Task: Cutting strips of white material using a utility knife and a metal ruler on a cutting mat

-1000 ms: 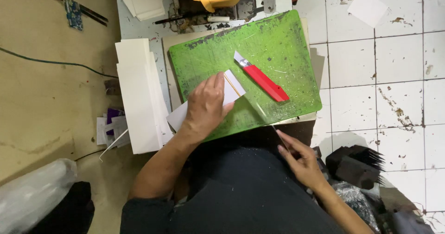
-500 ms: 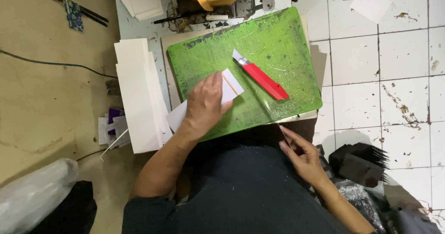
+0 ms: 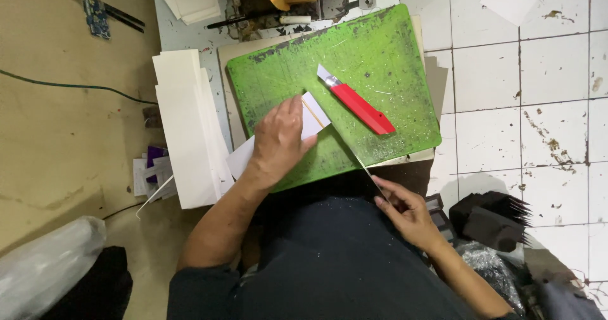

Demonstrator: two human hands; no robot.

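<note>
L hand (image 3: 278,141) presses flat on white card (image 3: 313,118) at green cutting mat (image 3: 380,47) near edge; R hand (image 3: 405,209) pinches thin metal ruler (image 3: 361,161), long axis diagonal toward card. Red utility knife (image 3: 358,101) lies nearer R.

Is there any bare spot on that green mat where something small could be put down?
Yes: the green cutting mat is bare in its far right part, beyond the red utility knife. Its near left is crowded: the left hand presses a white card, and the right hand holds a thin metal ruler at the near edge.
</note>
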